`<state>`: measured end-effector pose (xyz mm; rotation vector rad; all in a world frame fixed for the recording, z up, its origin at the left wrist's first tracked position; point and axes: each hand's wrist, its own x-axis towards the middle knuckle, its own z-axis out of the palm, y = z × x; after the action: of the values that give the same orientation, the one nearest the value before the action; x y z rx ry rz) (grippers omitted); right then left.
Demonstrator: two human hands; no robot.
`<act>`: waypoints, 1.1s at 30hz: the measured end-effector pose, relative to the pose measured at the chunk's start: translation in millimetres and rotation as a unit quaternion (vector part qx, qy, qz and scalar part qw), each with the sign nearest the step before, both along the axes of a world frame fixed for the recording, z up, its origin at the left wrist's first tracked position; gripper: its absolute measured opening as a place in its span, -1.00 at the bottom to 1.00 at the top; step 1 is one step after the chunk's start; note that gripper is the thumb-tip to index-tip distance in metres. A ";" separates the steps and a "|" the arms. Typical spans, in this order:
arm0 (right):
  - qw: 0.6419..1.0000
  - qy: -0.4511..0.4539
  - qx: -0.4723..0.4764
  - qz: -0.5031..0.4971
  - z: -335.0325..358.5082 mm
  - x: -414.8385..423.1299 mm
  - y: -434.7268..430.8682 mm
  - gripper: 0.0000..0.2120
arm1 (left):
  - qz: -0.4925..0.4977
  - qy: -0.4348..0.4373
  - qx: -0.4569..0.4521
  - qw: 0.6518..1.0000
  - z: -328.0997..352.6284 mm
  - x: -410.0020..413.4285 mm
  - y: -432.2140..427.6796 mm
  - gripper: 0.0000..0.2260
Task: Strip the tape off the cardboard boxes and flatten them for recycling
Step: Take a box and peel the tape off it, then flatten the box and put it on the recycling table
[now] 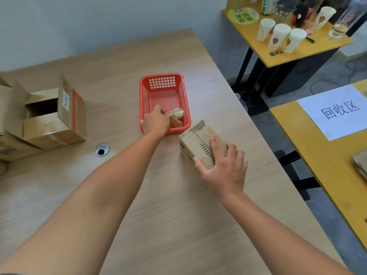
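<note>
A small cardboard box (195, 141) lies on the wooden table (119, 80), its top torn to bare corrugation. My right hand (224, 167) rests on its near end, fingers spread over the top and side. My left hand (155, 121) reaches into the red plastic basket (161, 84), its fingers next to a crumpled wad of clear tape (176, 116) in the basket's near right corner; whether they pinch the wad is hidden. A larger open cardboard box (59, 116) with tape along its edges stands at the left.
A cable hole (102, 149) sits in the table near the big box. To the right is a yellow table (317, 155) with a white paper sign (337, 112) and a piece of flat cardboard (360, 163). A far yellow table (282, 54) holds paper cups (280, 36).
</note>
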<state>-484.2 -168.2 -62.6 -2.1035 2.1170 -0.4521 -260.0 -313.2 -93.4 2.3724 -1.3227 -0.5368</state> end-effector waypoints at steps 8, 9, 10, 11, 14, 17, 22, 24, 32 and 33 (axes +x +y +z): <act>1.000 0.024 0.015 -0.001 -1.9 -1.3 -0.8 -0.19 | -0.072 0.050 -0.101 0.991 8.6 9.5 31.9 -0.76; 0.999 0.032 0.027 0.002 -1.2 -1.8 -0.9 -0.18 | -0.077 0.068 -0.114 0.988 12.1 7.3 44.7 -0.77; 0.998 0.038 0.044 0.007 0.1 -2.4 -0.5 -0.18 | -0.080 0.087 -0.123 0.985 16.2 3.4 60.8 -0.77; 0.997 0.039 0.062 0.014 1.9 -2.8 1.4 -0.19 | -0.083 0.106 -0.129 0.982 19.7 -1.5 79.8 -0.78; 0.994 0.019 0.104 0.038 9.2 3.1 20.0 -0.25 | -0.090 0.140 -0.142 0.976 24.0 -15.3 149.0 -0.75; 0.985 -0.040 0.148 0.080 12.7 22.0 64.5 -0.35 | -0.063 0.228 -0.104 0.966 22.6 -21.3 229.5 -0.70; 0.938 -0.217 0.214 0.166 11.0 59.4 154.1 -0.44 | 0.064 0.411 -0.078 0.906 34.5 3.2 345.5 -0.77; 0.917 -0.244 0.237 0.207 9.4 78.5 192.1 -0.42 | 0.084 0.405 -0.068 0.908 39.8 28.9 387.1 -0.71; 0.861 -0.306 0.289 0.285 8.3 151.9 291.7 -0.38 | 0.105 0.186 0.007 0.977 56.9 94.4 505.9 -0.38; 0.860 -0.299 0.295 0.291 8.8 156.8 297.2 -0.38 | 0.104 0.164 0.011 0.981 59.4 98.0 513.3 -0.40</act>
<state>-327.4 128.9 -53.8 -1.7787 1.0235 -0.2706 -162.0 200.1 -34.0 2.2791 -0.9178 -0.8367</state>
